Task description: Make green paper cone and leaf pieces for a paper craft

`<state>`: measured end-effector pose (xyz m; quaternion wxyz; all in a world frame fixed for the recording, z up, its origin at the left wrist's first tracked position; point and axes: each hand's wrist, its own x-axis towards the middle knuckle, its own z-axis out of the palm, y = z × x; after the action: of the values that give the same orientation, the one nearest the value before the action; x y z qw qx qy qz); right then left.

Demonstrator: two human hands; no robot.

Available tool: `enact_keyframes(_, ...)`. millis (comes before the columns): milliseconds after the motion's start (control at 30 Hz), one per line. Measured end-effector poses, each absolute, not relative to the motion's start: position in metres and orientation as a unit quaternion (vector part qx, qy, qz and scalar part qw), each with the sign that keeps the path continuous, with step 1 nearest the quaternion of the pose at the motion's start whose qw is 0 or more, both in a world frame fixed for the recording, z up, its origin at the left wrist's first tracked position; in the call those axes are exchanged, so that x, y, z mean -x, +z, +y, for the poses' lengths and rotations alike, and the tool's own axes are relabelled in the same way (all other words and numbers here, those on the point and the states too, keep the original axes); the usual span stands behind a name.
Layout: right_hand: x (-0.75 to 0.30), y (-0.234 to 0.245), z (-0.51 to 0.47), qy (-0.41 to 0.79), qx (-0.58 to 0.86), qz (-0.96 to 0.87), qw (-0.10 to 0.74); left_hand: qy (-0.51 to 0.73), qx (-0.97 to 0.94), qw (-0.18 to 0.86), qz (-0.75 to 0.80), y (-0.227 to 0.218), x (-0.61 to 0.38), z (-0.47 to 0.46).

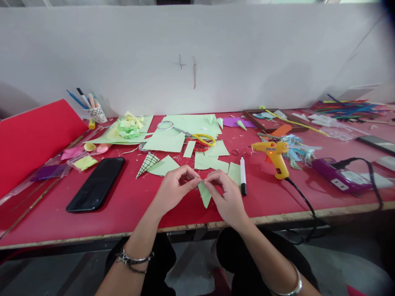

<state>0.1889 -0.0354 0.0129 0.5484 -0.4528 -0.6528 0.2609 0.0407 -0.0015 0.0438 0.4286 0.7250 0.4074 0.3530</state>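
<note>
Between my two hands, over the front part of the red table, is a small light green paper cone with its tip pointing down. My left hand pinches its upper edge from the left. On the right, my right hand grips the same edge between thumb and fingers. Behind my hands lie green paper pieces and a paper cone with a black grid pattern. A white marker with a black cap rests just right of my right hand.
A black phone lies to the left. Scissors with red and yellow handles sit on paper at the back. A yellow glue gun with a black cord and a purple power strip are on the right. A pen cup stands back left.
</note>
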Motion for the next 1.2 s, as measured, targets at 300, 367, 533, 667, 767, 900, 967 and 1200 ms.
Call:
enact_keyframes(300, -0.192, 0.0105, -0.0342, 0.246, 0.517, -0.598, 0.561, 0.383, -0.698, 0.454, 0.399, 0.0419, -0.0353, 0.0021)
enact_keyframes(367, -0.1922, 0.0108, -0.034, 0.239, 0.522, -0.599, 0.558, 0.385, -0.694, 0.464, 0.395, 0.0419, -0.0355, 0.0024)
enact_keyframes(533, -0.1901, 0.0142, -0.0342, 0.284, 0.493, -0.632, 0.526, 0.393, -0.69, 0.468, 0.388, 0.041, -0.0376, 0.0017)
enact_keyframes(667, -0.1891, 0.0162, -0.035, 0.288, 0.493, -0.663, 0.484, 0.388, -0.702, 0.448, 0.395, 0.0411, -0.0382, 0.0008)
enact_keyframes(767, -0.1897, 0.0164, -0.0358, 0.282, 0.497, -0.666, 0.48, 0.373, -0.723, 0.424, 0.397, 0.0425, -0.0379, 0.0002)
enact_keyframes(900, -0.1906, 0.0166, -0.0363, 0.278, 0.496, -0.667, 0.481, 0.349, -0.763, 0.378, 0.391, 0.0459, -0.0375, -0.0006)
enact_keyframes(967, -0.1906, 0.0169, -0.0364, 0.276, 0.498, -0.665, 0.483, 0.349, -0.771, 0.365, 0.388, 0.0473, -0.0376, -0.0011)
enact_keyframes(1200, -0.1902, 0.0171, -0.0366, 0.263, 0.505, -0.654, 0.498, 0.38, -0.736, 0.387, 0.406, 0.0443, -0.0367, 0.0)
